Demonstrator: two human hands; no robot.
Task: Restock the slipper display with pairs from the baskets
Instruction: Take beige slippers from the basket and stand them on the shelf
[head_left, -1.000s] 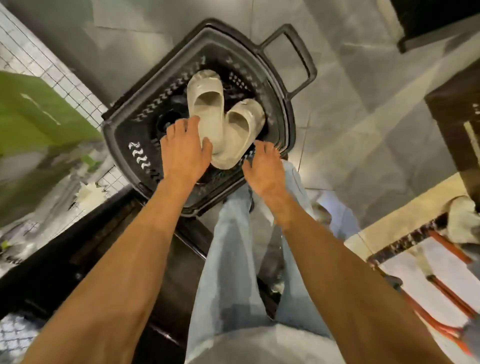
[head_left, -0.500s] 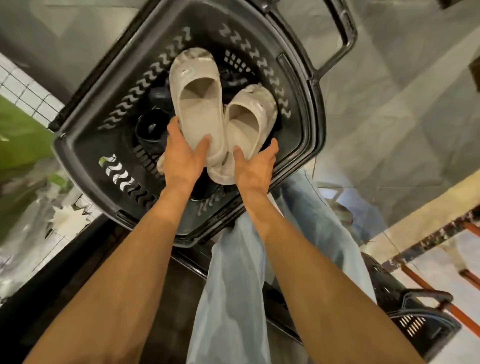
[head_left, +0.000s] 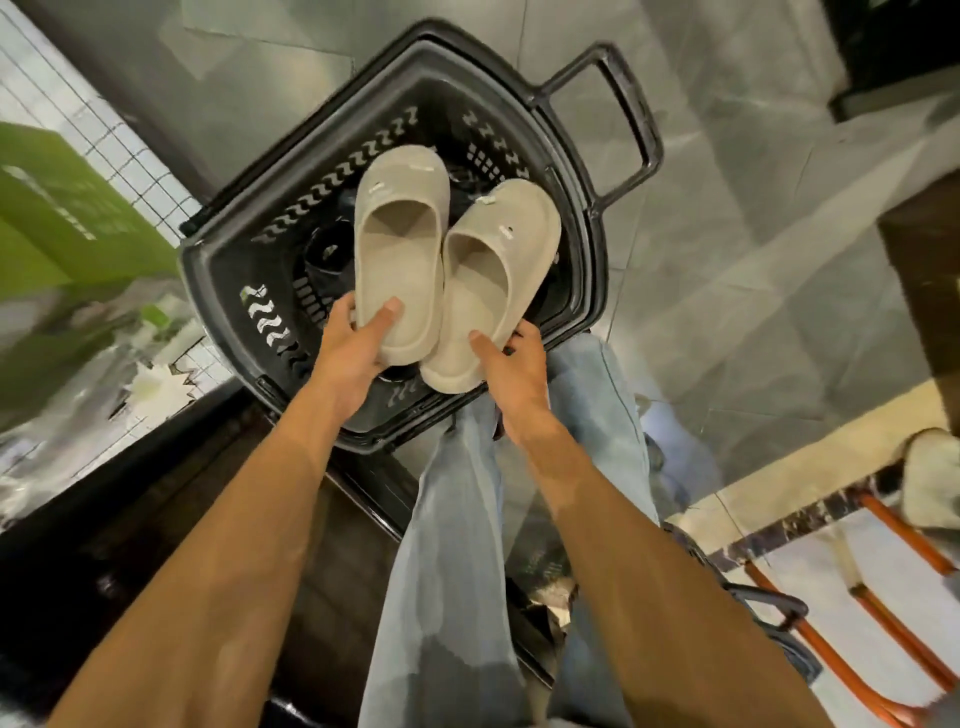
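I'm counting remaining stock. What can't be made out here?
Head view:
- Dark items in the black basket: covered by the beige slippers and shadow.
- Fingers of left hand and right hand: mostly under the slipper heels.
- Green sign's lettering: blurred.
- Second basket: cut off by the right forearm.

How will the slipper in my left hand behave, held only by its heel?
Probably light: the left hand holds the slipper by its heel alone. Likely fairly stiff, since its toe juts out without drooping. Its thick, matte body looks sturdy, not fragile.
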